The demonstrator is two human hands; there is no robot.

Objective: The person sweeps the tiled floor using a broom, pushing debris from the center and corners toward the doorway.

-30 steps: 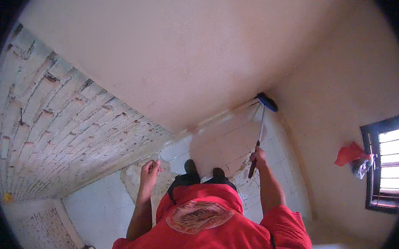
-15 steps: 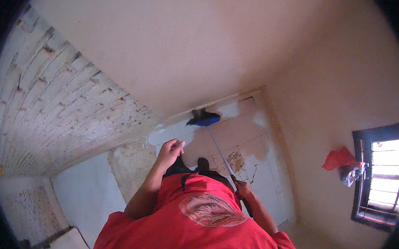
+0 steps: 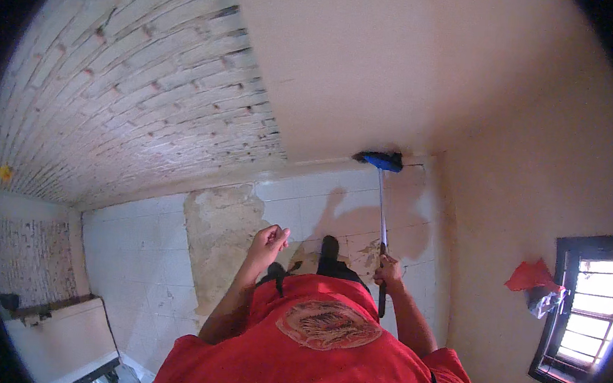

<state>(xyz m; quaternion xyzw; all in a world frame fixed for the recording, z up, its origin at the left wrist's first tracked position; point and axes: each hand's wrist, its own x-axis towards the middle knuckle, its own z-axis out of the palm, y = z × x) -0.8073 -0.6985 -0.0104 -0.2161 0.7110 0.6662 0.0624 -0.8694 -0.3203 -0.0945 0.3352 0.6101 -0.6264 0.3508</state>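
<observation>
A broom (image 3: 381,210) with a blue head, dark bristles, a pale stick and a dark grip stretches from my right side toward the far wall. Around its dark grip my right hand (image 3: 389,269) is closed. The bristles are at the foot of the wall, on the tiled floor. My left hand (image 3: 271,241) hangs in the air in front of my body, fingers curled in and thumb along them, with nothing visible in it.
White floor tiles (image 3: 142,237) are broken by a bare, rough patch (image 3: 224,214). A whitewashed brick wall (image 3: 151,98) rises at left. Red and grey bags (image 3: 536,279) hang beside the barred window (image 3: 591,307) at right. A low pale ledge (image 3: 62,338) is at lower left.
The broom head has moved right along the wall's foot, and its stick now stands straighter in view. My view has turned, showing more of the brick wall and the lower-left ledge.
</observation>
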